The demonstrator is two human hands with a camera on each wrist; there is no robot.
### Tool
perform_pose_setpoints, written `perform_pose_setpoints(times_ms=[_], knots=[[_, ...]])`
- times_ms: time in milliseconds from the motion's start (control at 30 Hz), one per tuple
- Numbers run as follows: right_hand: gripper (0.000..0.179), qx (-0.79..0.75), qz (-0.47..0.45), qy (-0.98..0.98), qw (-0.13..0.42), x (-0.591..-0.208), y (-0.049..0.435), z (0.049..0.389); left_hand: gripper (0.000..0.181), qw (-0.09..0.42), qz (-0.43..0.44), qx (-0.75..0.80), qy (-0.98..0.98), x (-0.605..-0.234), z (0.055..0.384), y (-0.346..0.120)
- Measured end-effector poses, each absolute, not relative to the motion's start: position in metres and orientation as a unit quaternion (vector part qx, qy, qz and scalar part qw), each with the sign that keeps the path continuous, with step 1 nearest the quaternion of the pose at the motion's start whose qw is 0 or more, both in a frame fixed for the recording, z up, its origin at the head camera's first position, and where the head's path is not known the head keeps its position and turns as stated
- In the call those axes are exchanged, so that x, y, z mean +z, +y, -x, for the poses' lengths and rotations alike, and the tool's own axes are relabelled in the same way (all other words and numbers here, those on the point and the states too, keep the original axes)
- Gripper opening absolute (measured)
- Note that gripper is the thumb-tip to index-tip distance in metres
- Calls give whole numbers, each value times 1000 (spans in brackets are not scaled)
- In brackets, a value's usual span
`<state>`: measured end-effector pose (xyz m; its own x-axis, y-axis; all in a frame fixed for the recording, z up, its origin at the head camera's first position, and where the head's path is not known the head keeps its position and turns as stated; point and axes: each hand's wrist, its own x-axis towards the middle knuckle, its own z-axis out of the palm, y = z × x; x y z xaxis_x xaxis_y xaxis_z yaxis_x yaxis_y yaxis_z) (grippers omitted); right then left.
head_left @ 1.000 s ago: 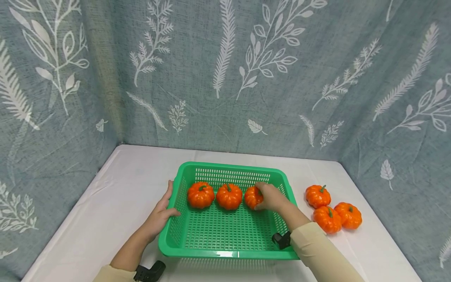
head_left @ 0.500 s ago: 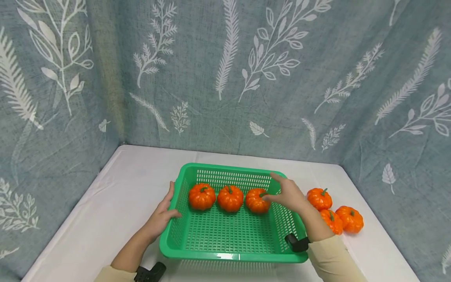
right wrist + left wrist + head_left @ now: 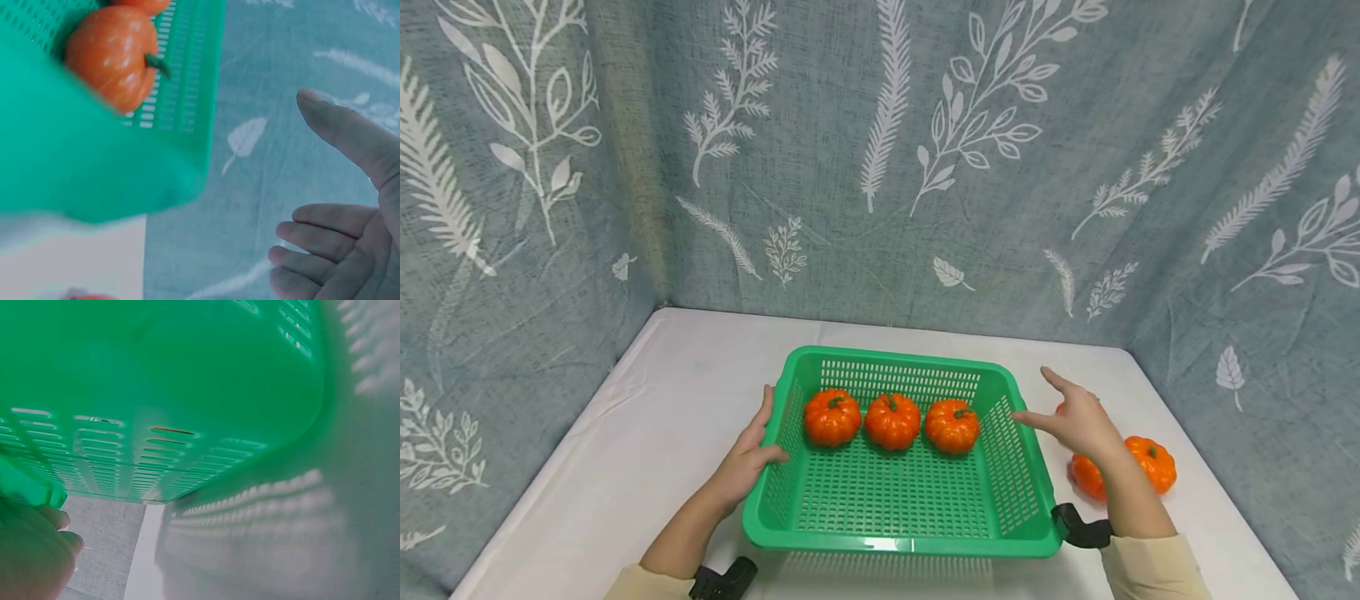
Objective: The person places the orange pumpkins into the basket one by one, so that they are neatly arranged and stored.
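Note:
My left hand grips the left rim of a green plastic basket, thumb over the edge and fingers along the outside. The left wrist view looks along the basket's slotted wall, with fingertips at its edge. Three shiny orange pumpkins, a left one, a middle one and a right one, stand in a row inside. Beyond the right rim my right hand holds nothing, its thumb and fingers spread apart. It hovers over more orange pumpkins on the table, partly covering two of them.
A white cloth covers the table. Blue-grey curtains with white leaf prints hang behind it and at both sides. The basket's raised right wall stands between the row inside and the pumpkins outside.
My right hand has let go of the right-hand pumpkin in the basket, lifted off and moved right past the rim. The left hand keeps its hold on the basket.

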<state>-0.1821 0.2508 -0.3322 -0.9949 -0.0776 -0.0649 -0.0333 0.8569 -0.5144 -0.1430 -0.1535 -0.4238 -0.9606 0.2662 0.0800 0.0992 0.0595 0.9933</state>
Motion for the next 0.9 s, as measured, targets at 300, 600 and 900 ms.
perform_pose_setpoints(times_ms=[300,600,900], knots=[[101,-284,-39,957,42,-335,295,167,96,68,-135,671,726,-427,144,-154],[104,-289,-112,949,58,-352,329,154,98,63,-129,670,728,-426,144,-153],[103,-287,-166,942,60,-377,341,149,97,60,-128,665,734,-424,143,-153]])
